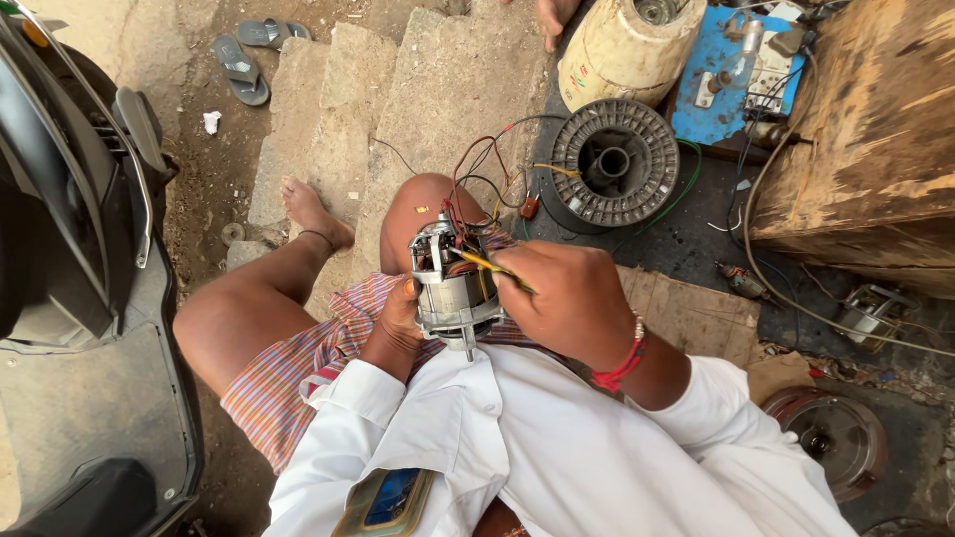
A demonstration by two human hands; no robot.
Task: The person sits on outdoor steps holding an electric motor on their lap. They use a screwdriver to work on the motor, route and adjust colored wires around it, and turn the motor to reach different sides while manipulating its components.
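A small electric motor (453, 288) with a metal frame and shaft rests over my lap, red, black and yellow wires (477, 179) trailing from its top. My left hand (398, 323) grips the motor from the left side and underneath. My right hand (567, 298) is closed on a thin yellow-handled tool (487, 265) whose tip points into the motor's windings. A red thread band sits on my right wrist. I wear a white shirt and checked shorts, with bare knees and a bare foot (308, 209) on stone steps.
An empty grey wire spool (615, 164) lies ahead beside a cream cylinder (627, 50) and a blue board with parts (721, 99). A wooden block (875, 139) stands right, a round metal cover (836, 438) at lower right, a scooter (80, 298) left, sandals (244, 70) beyond.
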